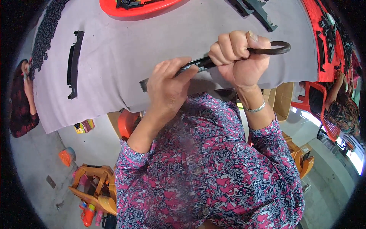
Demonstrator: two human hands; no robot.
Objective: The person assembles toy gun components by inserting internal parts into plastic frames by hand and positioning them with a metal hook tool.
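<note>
My left hand (167, 82) is closed round a long, narrow black plastic strip (144, 84), whose end sticks out past the hand's left side. Its thumb and fingers press on the strip near a shiny spot. To the right, my right hand (240, 55) makes a fist round a dark tool with a looped end (281, 48); the loop juts out to the right. Between the two hands runs a black length (206, 63); where strip and tool meet is hidden by the right fingers. Both hands are just over the table's near edge, in front of my body.
A similar black part (75, 65) lies on the grey cloth-covered table (110, 49). At the far edge stand a red tray (145, 10) with black pieces and more black strips (255, 13). Small black pieces (45, 34) are heaped left. Other people sit at both sides.
</note>
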